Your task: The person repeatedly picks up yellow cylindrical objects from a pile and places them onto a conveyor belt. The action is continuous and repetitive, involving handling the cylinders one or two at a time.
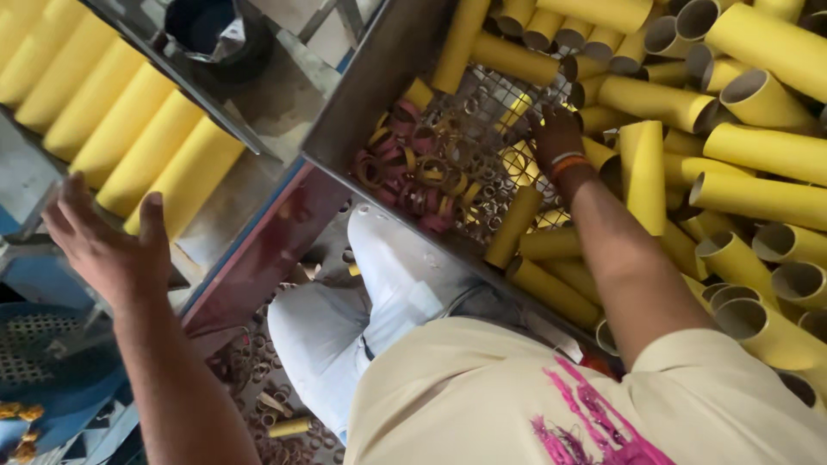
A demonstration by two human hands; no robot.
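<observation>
Many yellow cardboard tubes, judged light, stiff and crushable, are best gripped mid-length; the right hand is closed among them, its grasp unclear, while the left hand is spread, empty.

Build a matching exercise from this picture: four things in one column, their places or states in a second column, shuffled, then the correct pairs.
Things:
1. Left hand
2. Right hand
3. Small pink and yellow cardboard rings
4. Dark round bucket

Places or states:
A. Heaped in the corner of the wire-mesh metal bin
B. Open, fingers spread, beside the row of long yellow cardboard tubes
C. At the top, on the grey floor
D. Reaching down among loose yellow tubes in the bin

Pairs: 1-B, 2-D, 3-A, 4-C
</observation>
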